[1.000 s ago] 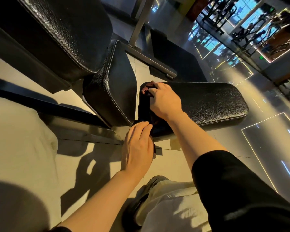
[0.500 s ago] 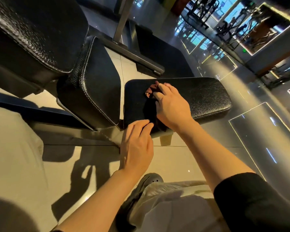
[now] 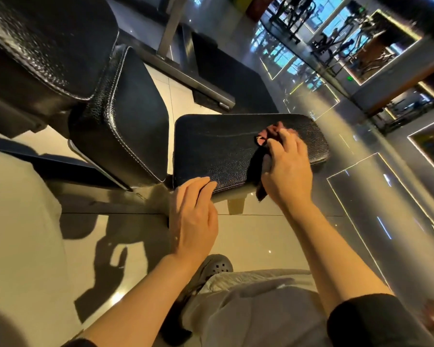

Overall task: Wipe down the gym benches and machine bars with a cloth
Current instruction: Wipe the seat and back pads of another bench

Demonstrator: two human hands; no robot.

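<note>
My right hand (image 3: 286, 169) presses a dark reddish, crumpled cloth (image 3: 268, 136) flat against the black, pebble-grained padded bench seat (image 3: 223, 146), fingers curled over the cloth and gripping it near the pad's right end; a loose tail of the fabric hangs off the near edge below my palm. My left hand (image 3: 193, 216) holds nothing, its fingers straight and resting on the near left edge of the same pad, seemingly steadying it. I judge the cloth to be light, soft and limp, best bunched under the palm as it is, so that no corner drags or folds under; the vinyl-like pad looks firm with some give and probably slick, so the cloth should glide with moderate pressure. The pad's rounded right end lies just beyond my fingertips, so little room remains that way, while the whole left stretch of the surface lies open for a return stroke. Just beside the pad on the left stands the tilted black stitched back pad (image 3: 125, 116), a narrow gap between them, which would stop a long sweep. Beneath and around is glossy pale tiled floor (image 3: 261, 236), with my grey perforated clog (image 3: 216, 267) below the bench's near edge.
</note>
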